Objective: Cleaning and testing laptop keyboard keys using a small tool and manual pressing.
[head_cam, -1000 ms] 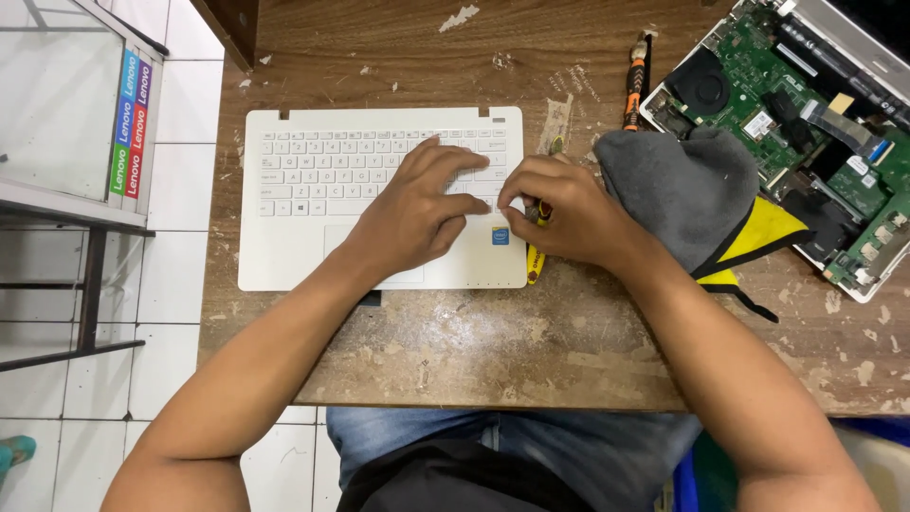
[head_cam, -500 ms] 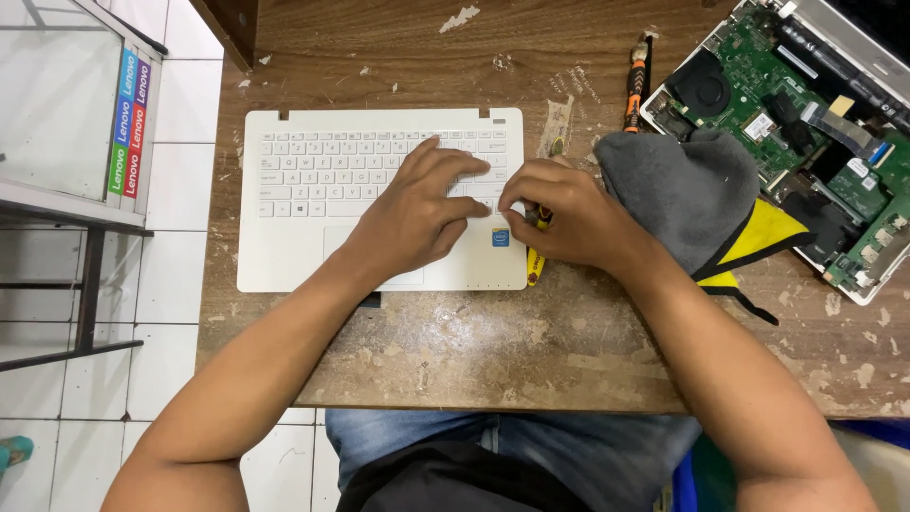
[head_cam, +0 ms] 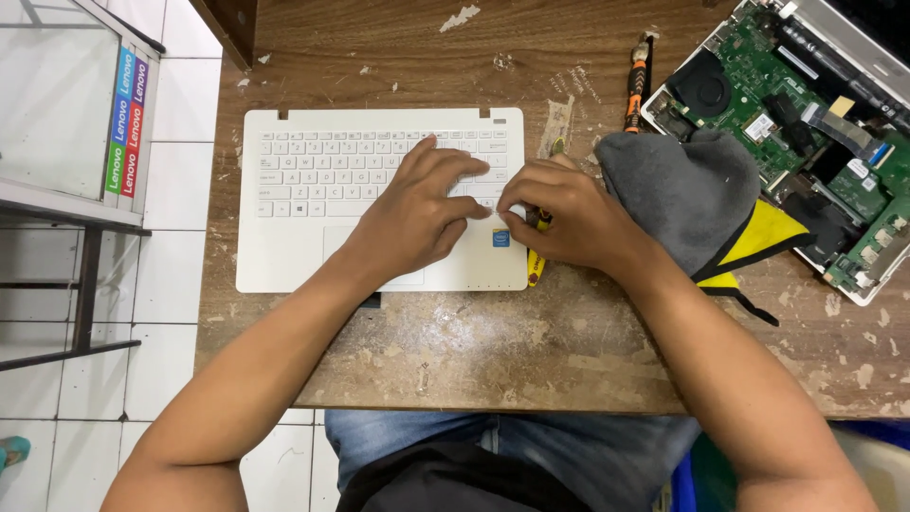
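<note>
One white keyboard panel (head_cam: 313, 218) is lying on one wooden table (head_cam: 569, 360). The left hand (head_cam: 417, 213) is pressing on it, fingers spread. The right hand (head_cam: 569, 213) is pinching one yellow tool (head_cam: 536, 265).

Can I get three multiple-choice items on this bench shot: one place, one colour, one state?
1. Where does the left hand rest?
A. on the white laptop keyboard deck
B. on the grey cloth
C. on the floor tiles

2. What colour is the circuit board in the opened laptop base?
A. red
B. green
C. white

3. In what state is the orange-handled screwdriver?
A. held in the right hand
B. lying untouched on the wooden table
C. stuck into the fan

Answers: 1 A, its fingers spread over the keys. 2 B, the exposed board is green. 3 B, it lies above the grey cloth, apart from the right hand, which sits at the deck's right edge.
</note>
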